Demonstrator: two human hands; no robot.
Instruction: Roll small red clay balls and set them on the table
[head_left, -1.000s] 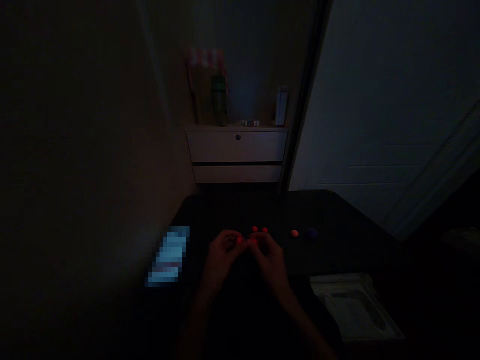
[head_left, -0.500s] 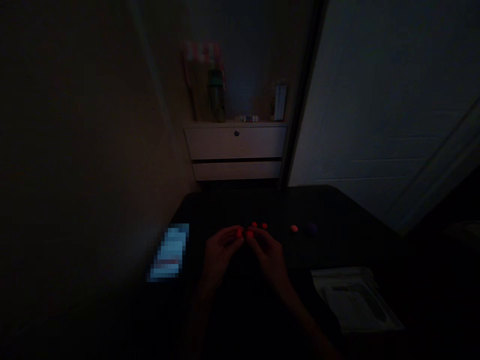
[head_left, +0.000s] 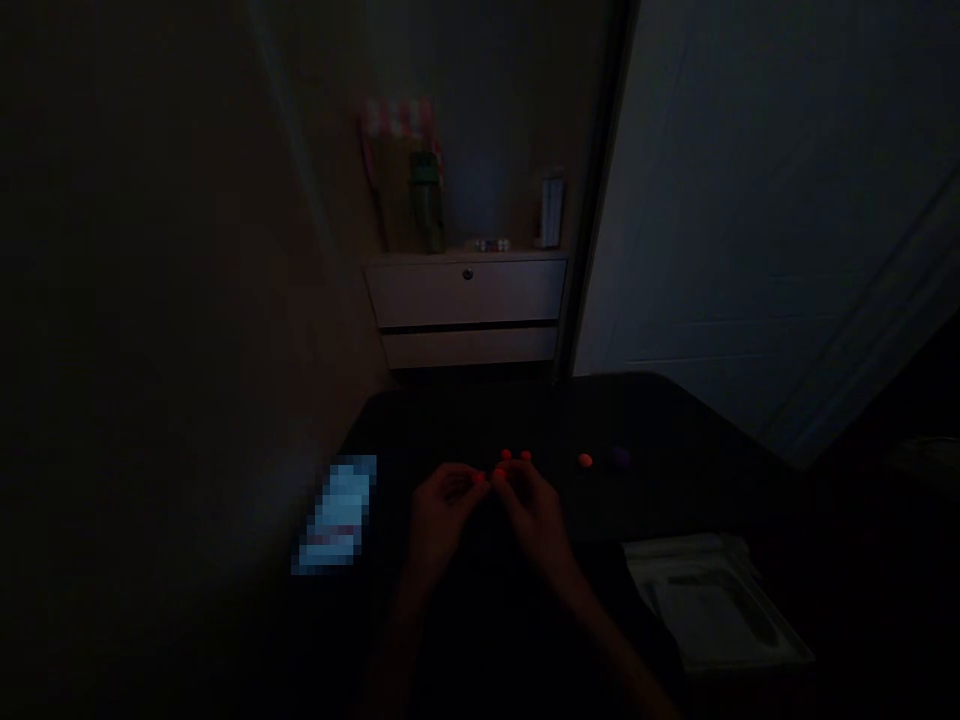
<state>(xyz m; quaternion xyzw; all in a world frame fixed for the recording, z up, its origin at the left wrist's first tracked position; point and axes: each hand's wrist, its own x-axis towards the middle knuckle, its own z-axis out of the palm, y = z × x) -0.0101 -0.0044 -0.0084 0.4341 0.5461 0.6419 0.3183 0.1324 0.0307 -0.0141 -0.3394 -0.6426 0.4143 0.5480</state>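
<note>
One red lump (head_left: 479,480) is pinched by the fingers of the left hand (head_left: 439,505), another red lump (head_left: 500,474) by those of the right hand (head_left: 532,510), both left of the orange ball (head_left: 585,461); fingertip grips probably suit such small pieces. Two red balls (head_left: 506,455) sit left of that ball on the dark surface (head_left: 450,420), apparently kept within reach; a purple ball (head_left: 619,460) lies just right of it. Nearer the wearer than it is a pale, flat packet (head_left: 712,600), contents unreadable; well beyond it stands a green-lidded bottle (head_left: 426,205), fill unclear.
</note>
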